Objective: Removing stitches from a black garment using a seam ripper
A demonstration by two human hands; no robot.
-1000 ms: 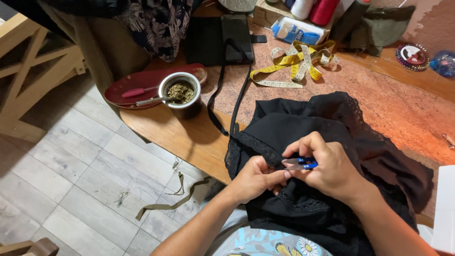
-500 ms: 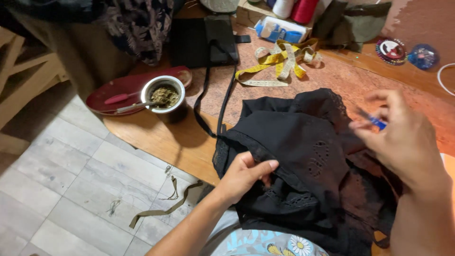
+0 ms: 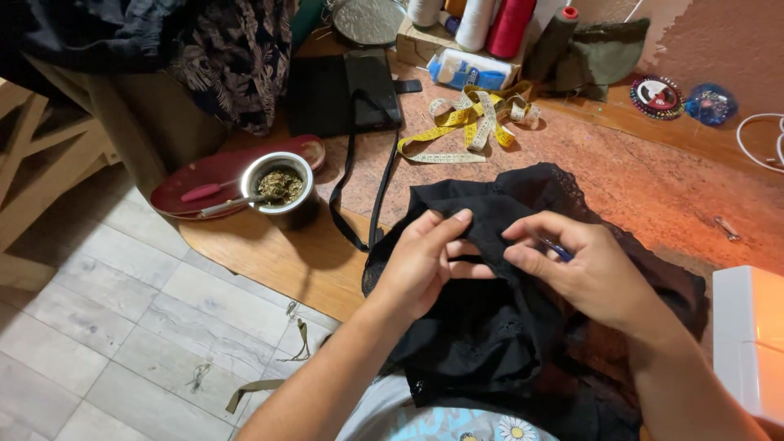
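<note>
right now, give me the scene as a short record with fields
surface: wooden table with a reddish mat
left hand: left hand pinches the black lace fabric
right hand: right hand grips the same fabric and a small blue tool
nearby: metal cup of green herb on a red tray; yellow measuring tape; thread spools
floor: grey tiles

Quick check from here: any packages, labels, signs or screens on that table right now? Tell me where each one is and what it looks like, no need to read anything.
Packet: far edge of the table, beside the thread spools; flat, oblong, blue and white.
Cardboard box: at the back, under the spools; low, brown.
Round tin: back right, by the wall; dark printed lid with red and white.
No screens or signs in view.
</note>
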